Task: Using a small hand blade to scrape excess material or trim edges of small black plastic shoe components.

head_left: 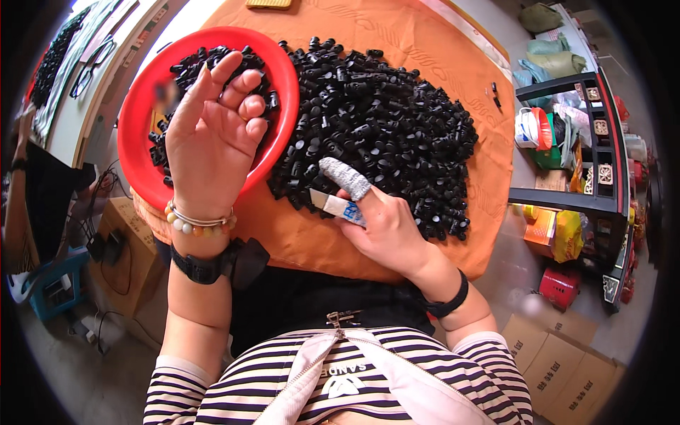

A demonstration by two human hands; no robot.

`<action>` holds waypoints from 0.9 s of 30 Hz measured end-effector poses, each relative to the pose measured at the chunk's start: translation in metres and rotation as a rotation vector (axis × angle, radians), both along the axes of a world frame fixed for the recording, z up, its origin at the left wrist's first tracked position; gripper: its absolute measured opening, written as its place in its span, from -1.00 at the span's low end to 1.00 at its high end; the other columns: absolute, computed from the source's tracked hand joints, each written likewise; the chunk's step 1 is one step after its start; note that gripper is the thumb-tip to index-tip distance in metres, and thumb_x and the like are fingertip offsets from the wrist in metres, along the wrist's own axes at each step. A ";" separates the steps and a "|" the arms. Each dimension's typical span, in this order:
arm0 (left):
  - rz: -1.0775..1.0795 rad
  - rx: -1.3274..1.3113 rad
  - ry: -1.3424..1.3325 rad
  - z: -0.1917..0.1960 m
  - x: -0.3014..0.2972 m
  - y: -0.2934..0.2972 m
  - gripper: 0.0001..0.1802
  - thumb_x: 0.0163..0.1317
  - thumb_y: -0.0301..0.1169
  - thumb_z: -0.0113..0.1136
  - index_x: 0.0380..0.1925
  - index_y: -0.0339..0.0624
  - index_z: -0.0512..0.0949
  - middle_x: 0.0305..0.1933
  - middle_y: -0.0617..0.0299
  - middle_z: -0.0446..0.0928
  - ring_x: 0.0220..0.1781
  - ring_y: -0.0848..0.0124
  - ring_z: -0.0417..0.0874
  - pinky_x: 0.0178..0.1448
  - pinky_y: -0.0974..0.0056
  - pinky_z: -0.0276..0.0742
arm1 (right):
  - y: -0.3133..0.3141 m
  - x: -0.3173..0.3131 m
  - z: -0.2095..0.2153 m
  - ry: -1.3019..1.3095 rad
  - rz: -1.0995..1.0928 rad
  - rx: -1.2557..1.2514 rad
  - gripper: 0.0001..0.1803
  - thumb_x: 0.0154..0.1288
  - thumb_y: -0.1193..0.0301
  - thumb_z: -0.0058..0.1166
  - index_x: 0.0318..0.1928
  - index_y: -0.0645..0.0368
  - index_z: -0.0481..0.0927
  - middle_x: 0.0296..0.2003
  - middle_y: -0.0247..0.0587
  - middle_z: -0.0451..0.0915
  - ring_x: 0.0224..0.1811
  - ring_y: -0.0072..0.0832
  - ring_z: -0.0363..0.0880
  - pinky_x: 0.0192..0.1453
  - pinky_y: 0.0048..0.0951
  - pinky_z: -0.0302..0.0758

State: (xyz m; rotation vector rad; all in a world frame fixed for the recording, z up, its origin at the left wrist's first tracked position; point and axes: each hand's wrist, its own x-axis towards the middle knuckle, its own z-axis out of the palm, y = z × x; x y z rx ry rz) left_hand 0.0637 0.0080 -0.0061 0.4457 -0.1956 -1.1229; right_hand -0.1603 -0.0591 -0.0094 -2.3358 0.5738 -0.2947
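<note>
My left hand is raised over a red plastic basin, palm up, its fingers loosely bent and apart with nothing visible in them. Small black plastic parts lie inside the basin, partly hidden by that hand. To its right, a large heap of similar black cylindrical parts spreads over an orange cloth. At the heap's near edge, my right hand grips a small flat blade with a white wrapped handle. A grey knitted finger cover sits on its index finger.
A black shelf rack with bags and containers stands to the right, beside a red cylindrical object. Cardboard boxes are at lower right, another carton and a blue stool at left. A yellow pad lies at the table's far edge.
</note>
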 end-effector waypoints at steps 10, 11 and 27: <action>-0.152 0.228 -0.270 0.006 -0.032 -0.010 -0.79 0.28 -0.42 -0.06 -0.12 -0.25 0.40 -0.53 0.35 0.38 -0.65 0.65 0.28 -0.60 0.55 0.16 | -0.027 -0.007 0.015 -0.230 -0.167 0.461 -0.23 0.00 0.64 0.16 0.25 0.15 0.15 -0.35 -0.27 0.50 -0.38 -0.61 0.49 -0.32 -0.56 0.46; -0.226 0.233 -0.268 0.005 -0.035 -0.010 -0.79 0.28 -0.42 -0.05 -0.12 -0.23 0.40 -0.55 0.37 0.37 -0.66 0.66 0.26 -0.60 0.56 0.14 | -0.027 -0.005 0.019 -0.299 -0.188 0.512 -0.23 0.03 0.65 0.15 0.26 0.15 0.13 -0.34 -0.29 0.49 -0.38 -0.65 0.48 -0.32 -0.59 0.46; -0.517 0.177 -0.332 0.013 -0.051 -0.007 -0.85 0.25 -0.43 0.04 -0.22 -0.23 0.41 -0.44 0.21 0.52 -0.58 0.57 0.48 -0.55 0.52 0.35 | -0.027 0.014 0.041 -0.484 -0.213 0.729 -0.31 0.11 0.74 0.01 0.25 0.23 0.07 -0.20 -0.23 0.41 -0.16 -0.57 0.45 -0.03 -0.57 0.44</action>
